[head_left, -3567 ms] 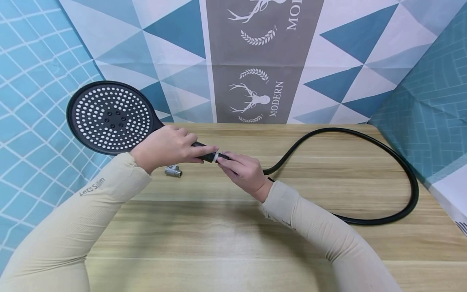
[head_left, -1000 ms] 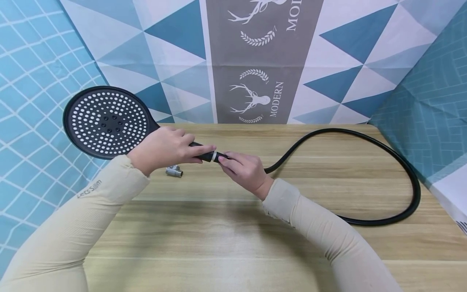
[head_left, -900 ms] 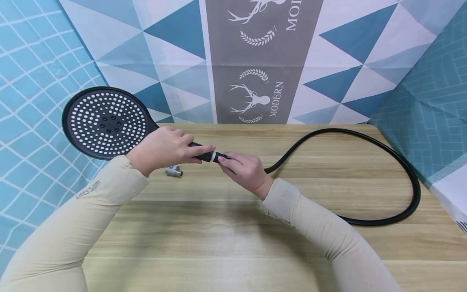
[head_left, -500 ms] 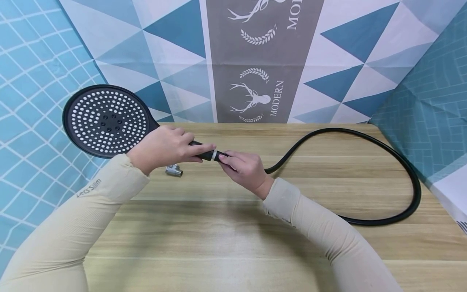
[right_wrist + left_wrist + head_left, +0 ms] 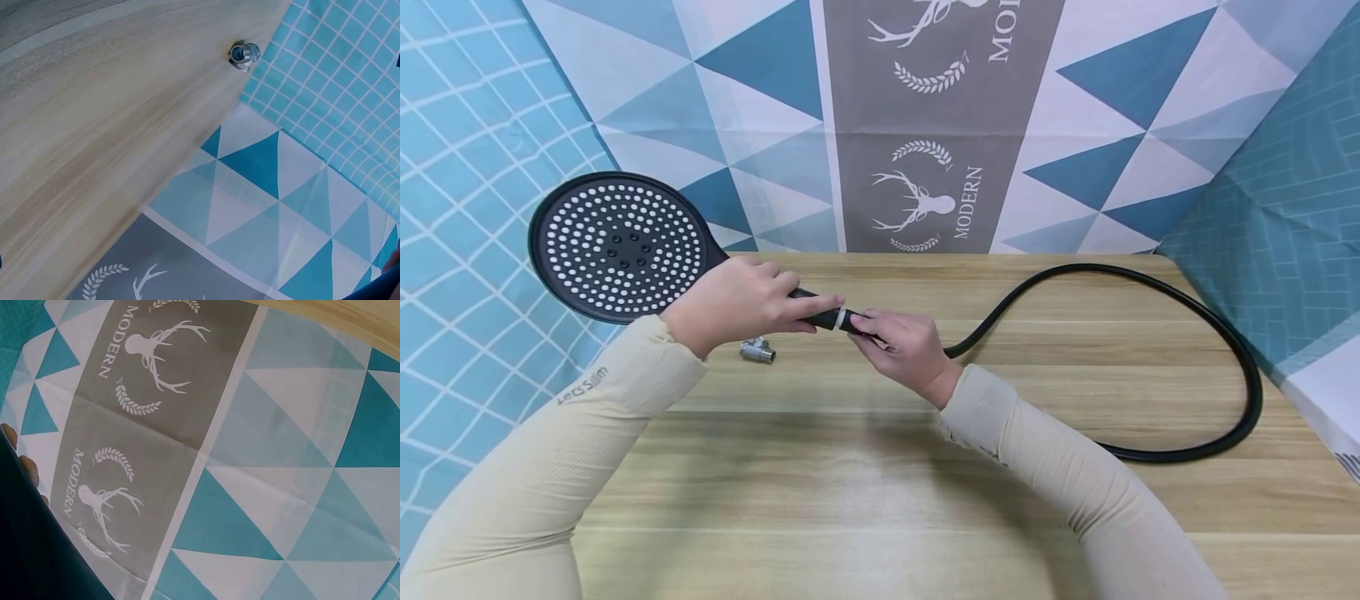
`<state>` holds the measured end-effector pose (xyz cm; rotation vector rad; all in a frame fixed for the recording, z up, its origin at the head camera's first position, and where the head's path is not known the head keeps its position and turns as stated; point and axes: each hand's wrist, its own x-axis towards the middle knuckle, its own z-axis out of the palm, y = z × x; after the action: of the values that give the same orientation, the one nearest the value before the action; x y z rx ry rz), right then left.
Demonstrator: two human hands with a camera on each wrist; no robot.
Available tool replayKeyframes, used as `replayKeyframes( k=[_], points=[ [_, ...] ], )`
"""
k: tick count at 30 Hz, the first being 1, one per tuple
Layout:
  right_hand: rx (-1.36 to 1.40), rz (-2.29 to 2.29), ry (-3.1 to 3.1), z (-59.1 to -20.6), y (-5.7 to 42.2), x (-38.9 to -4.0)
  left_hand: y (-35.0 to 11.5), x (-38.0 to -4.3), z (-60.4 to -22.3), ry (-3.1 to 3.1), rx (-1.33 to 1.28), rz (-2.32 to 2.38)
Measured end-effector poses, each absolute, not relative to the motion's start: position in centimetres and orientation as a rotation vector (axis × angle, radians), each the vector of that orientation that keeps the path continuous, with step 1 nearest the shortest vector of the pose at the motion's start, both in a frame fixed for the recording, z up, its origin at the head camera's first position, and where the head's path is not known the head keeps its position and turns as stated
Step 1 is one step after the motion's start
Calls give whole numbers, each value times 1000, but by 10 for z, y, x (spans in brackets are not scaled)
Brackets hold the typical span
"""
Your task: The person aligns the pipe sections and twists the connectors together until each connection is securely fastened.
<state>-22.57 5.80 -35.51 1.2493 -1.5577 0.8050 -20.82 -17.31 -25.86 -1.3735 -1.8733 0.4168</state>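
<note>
In the head view, a round black shower head with white nozzles is held up at the left, its face toward the camera. My left hand grips its handle, index finger stretched along it. At the handle's lower end sits a white ring. Directly beyond the ring, my right hand pinches the black hose's end between thumb and fingers. Whether the ring's joint is tight I cannot tell. The black hose loops over the table to the right. Both wrist views show only fingertips at the edge.
A small metal fitting lies on the wooden table behind the left hand; the right wrist view shows the same fitting. Patterned sheets rise behind the table, with blue tiled walls at the left and right.
Compared with the earliest frame, the shower head sits slightly further left. The right thumb has shifted on the hose end within the last half second. Both hands keep their holds.
</note>
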Motion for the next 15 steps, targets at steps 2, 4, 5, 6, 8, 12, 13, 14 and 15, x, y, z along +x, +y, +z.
replayKeyframes(
  k=[2,4,5,6,8,12,13,14,15],
  points=[
    [1259,844,-1566,-355,58,-226,-173,-208,-258,-1887,-1370,427],
    [1268,872,-1575,-355,57,-226,-174,-206,-258,-1899,-1366,438],
    [1273,880,-1580,-355,56,-226,-175,-206,-257,-1903,-1364,441],
    [1277,888,-1584,-355,56,-226,-175,-205,-257,-1907,-1363,444],
    [1281,910,-1599,-355,55,-225,-176,-204,-257,-1910,-1362,443],
    [1290,1071,-1651,-353,55,-222,-175,-204,-257,-1903,-1368,435],
    [1290,1127,-1668,-352,56,-221,-174,-204,-257,-1902,-1369,431],
    [1287,1175,-1683,-352,57,-221,-173,-205,-257,-1898,-1370,428],
    [1282,1215,-1697,-351,57,-220,-173,-205,-257,-1896,-1370,425]
  ],
)
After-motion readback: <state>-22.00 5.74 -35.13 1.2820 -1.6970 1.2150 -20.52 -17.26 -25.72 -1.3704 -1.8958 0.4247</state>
